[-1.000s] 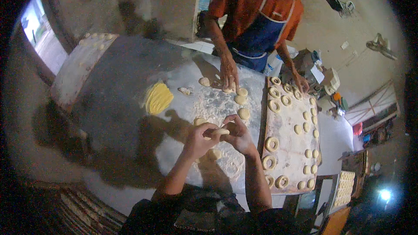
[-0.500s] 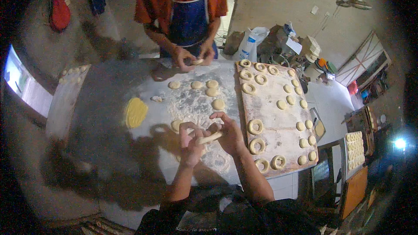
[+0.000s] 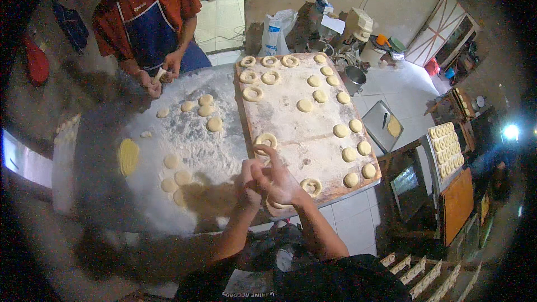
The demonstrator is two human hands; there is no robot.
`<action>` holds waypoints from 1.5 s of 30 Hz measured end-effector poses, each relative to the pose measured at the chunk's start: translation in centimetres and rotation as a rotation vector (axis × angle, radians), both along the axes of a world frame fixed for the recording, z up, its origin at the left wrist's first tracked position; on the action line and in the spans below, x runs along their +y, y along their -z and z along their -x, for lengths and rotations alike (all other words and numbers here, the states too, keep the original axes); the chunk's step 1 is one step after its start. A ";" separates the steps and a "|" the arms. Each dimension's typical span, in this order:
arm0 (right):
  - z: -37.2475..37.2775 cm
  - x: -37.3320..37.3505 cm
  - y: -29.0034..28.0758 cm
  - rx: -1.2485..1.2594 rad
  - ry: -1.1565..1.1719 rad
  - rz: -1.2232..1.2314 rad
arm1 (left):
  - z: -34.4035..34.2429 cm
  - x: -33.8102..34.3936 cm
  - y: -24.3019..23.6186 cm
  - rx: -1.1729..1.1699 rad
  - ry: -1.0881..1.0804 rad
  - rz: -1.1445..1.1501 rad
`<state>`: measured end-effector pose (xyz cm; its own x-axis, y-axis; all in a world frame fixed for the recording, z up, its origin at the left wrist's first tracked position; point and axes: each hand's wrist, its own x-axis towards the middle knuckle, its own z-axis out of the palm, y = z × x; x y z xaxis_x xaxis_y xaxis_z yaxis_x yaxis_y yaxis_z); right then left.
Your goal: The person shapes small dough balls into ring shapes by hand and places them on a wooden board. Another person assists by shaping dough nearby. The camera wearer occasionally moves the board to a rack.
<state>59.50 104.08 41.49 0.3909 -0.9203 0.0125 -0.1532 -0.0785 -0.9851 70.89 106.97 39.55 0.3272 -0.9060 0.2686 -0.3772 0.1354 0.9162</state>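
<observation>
My left hand (image 3: 250,182) and my right hand (image 3: 278,182) meet over the near left edge of a floured wooden board (image 3: 313,145). Both are closed, the right one with its index finger bent outward; anything between them is hidden. Just beyond my fingers lies a dough ring (image 3: 265,137). Another dough ring (image 3: 311,188) rests to the right of my right hand, and part of one more shows beneath it. Round dough pieces (image 3: 349,155) sit along the board's right side. Left of my hands, several flattened dough rounds (image 3: 170,161) lie on the floured table (image 3: 224,156).
Across the table, a co-worker in a blue apron (image 3: 151,39) holds a dough piece (image 3: 160,74). A yellow slab (image 3: 128,156) lies on the table's left. On the right are a metal tray (image 3: 381,126), a pot (image 3: 354,77) and a tray of dough rings (image 3: 446,148).
My view has swung to the right. My hands, which held a dough ring over the floured table, are now at the board's edge, closer together, and that ring no longer shows.
</observation>
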 end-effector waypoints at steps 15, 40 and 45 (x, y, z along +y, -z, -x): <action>10.6 -2.3 2.1 -0.250 0.061 -0.082 | 9.8 -3.9 2.9 -0.143 0.172 0.069; 13.7 -4.1 5.8 0.794 0.244 0.179 | 9.1 -6.3 2.7 -0.820 0.159 -0.475; 22.6 2.3 5.5 0.865 0.605 0.222 | 14.3 -9.2 1.1 -0.885 0.486 -0.250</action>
